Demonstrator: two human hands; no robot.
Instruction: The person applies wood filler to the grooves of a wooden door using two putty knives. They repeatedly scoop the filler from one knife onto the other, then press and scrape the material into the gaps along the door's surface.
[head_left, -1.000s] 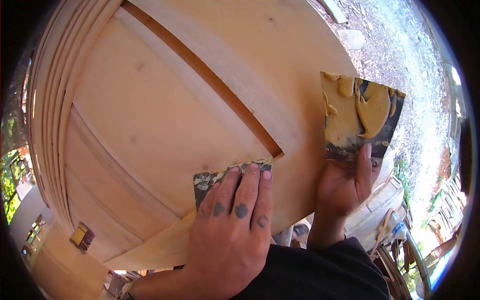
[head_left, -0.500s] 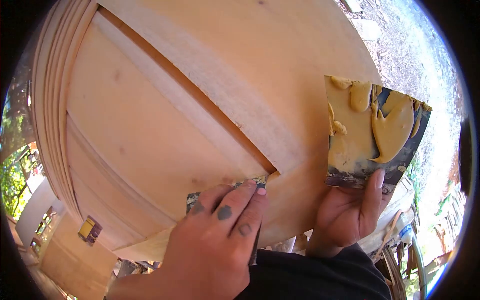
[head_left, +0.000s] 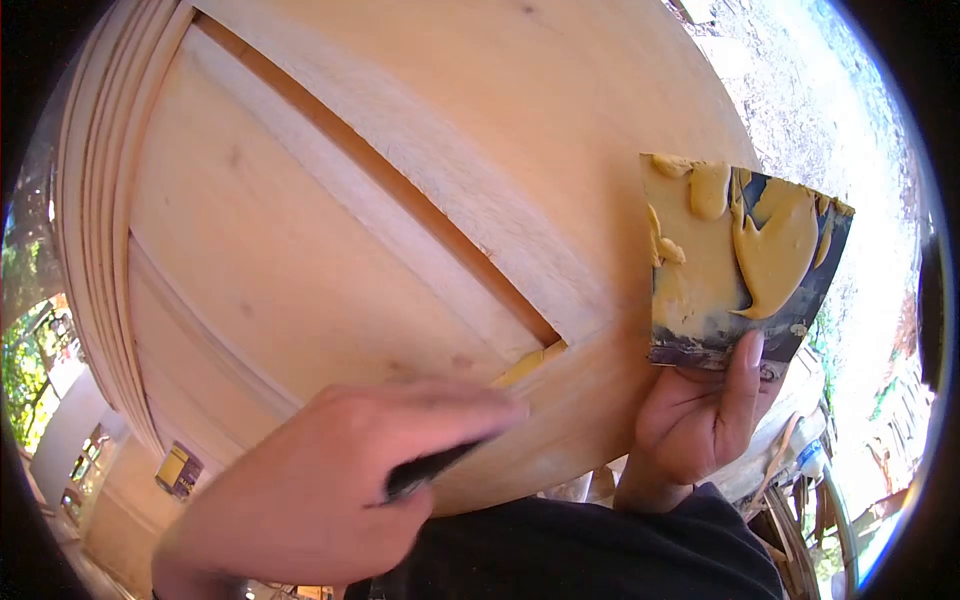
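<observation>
My left hand (head_left: 340, 480) is closed around a dark flat scraper (head_left: 440, 465), most of it hidden by the fingers and slightly blurred. It hovers just above the lower edge of a pale wooden panel (head_left: 270, 230). A long narrow slot (head_left: 390, 190) runs diagonally across the panel. At its lower end is a smear of yellowish filler (head_left: 530, 367). On the right, my right hand (head_left: 700, 420), palm up, grips a dark square plate (head_left: 815, 300) at its lower edge, thumb on top. Thick mustard-coloured filler (head_left: 775, 250) lies in lumps over the plate.
Stacked wooden layers (head_left: 100, 200) form the panel's left edge. A small yellow and dark square item (head_left: 178, 468) sits at lower left. Bright sunlit ground (head_left: 810, 100) lies beyond the panel at upper right, with cluttered wood scraps (head_left: 800, 540) at lower right.
My left hand has lifted the scraper off the slot's lower end and turned it down and left, uncovering a filler smear. The right hand with the plate has barely moved.
</observation>
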